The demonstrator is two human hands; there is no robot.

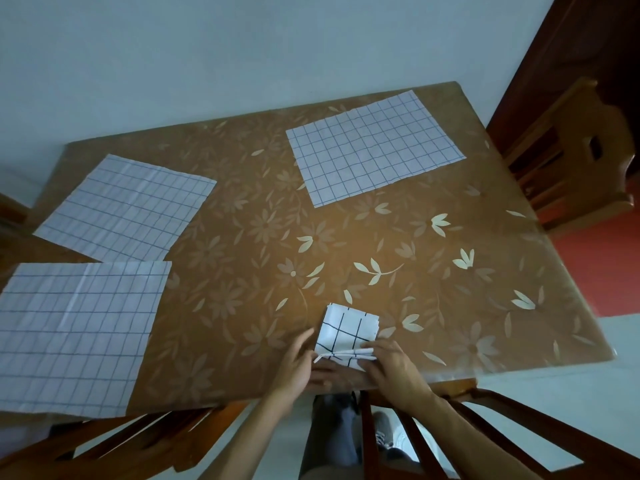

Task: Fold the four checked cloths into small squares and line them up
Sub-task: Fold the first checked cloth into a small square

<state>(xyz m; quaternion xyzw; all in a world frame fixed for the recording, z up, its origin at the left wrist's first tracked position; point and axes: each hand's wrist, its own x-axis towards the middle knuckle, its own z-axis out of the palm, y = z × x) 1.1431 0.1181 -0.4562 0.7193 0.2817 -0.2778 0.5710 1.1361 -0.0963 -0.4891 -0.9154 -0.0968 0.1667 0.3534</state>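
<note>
Near edge holds folded cloth; near-left cloth, far-left cloth, far-right cloth lie flat

Brown, flower-patterned surface set against a pale wall; a wooden chair at its right, two more chairs at the near edge, red floor beyond.
</note>
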